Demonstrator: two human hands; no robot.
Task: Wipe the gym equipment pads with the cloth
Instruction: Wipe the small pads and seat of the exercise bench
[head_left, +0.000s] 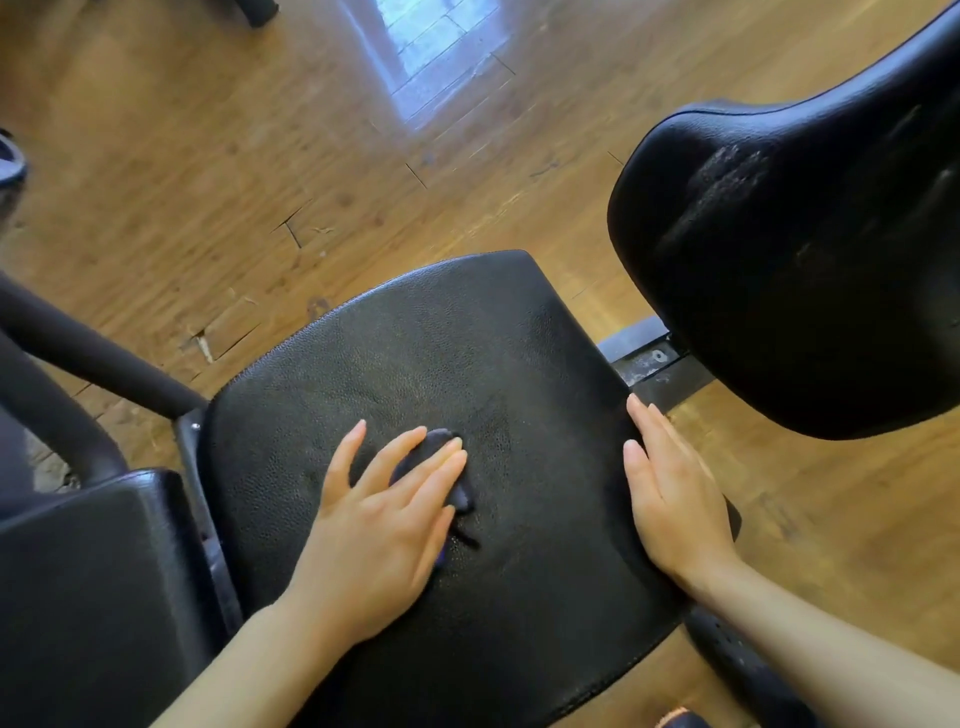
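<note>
Wooden floor (218, 171) lies under a set of black gym pads, with window light glaring on the boards at the top. On the middle seat pad (441, 353) the left hand (379, 525) presses a small dark cloth (457, 488) flat, fingers straight and spread over it; only the cloth's far edge peeks out past the fingertips. The right hand (670, 493) rests flat with fingers together on the seat's right edge, holding nothing, seemingly steadying it. Most of the seat's bare surface lies ahead of the cloth, away from the person, so the next stroke probably runs forward along the pad's length. The back pad (789, 270) stands up to the right, nearer the right hand, and a third pad (88, 587) sits at lower left, beside the cloth hand.
</note>
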